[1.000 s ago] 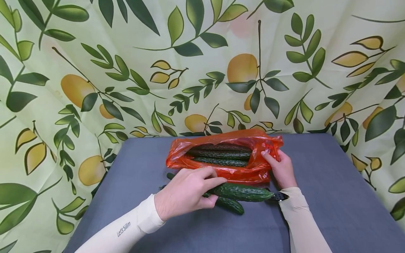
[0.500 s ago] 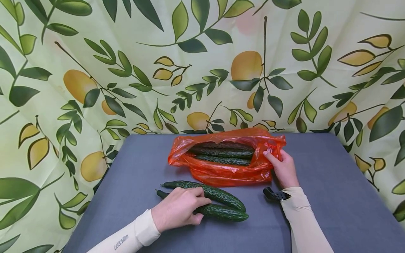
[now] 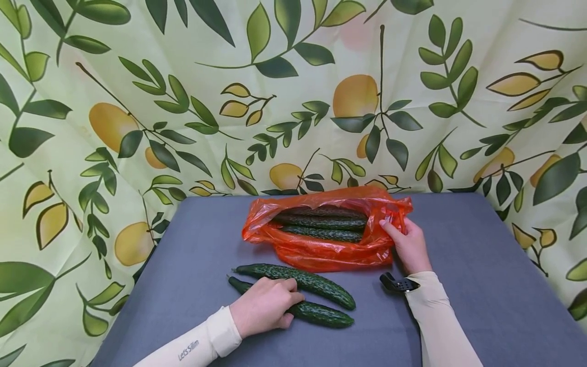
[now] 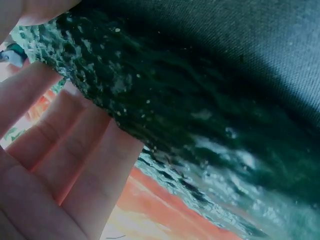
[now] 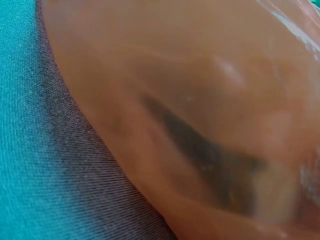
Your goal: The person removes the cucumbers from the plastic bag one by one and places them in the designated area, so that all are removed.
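My left hand (image 3: 266, 308) grips a long, dark green, bumpy cucumber (image 3: 323, 314) by its middle, low over the table. In the left wrist view the thumb lies on one side of this cucumber (image 4: 165, 100) and the fingers on the other. Just behind it a second cucumber (image 3: 316, 283) lies roughly parallel, with a narrow gap between their right ends. My right hand (image 3: 409, 247) pinches the right end of a red plastic bag (image 3: 330, 255), thumb on top. Several cucumbers (image 3: 325, 223) show through the bag's opening. Close up, the right wrist view has the bag's film (image 5: 125, 65).
A grey cloth (image 3: 477, 285) covers the table. Right behind the bag, a curtain (image 3: 293, 127) printed with leaves and fruit hangs along the back and sides. A black strap (image 3: 398, 283) sits at my right wrist.
My left hand has brought its cucumber down and toward me from near the bag, setting it in front of the other one. The right hand keeps its place on the bag.
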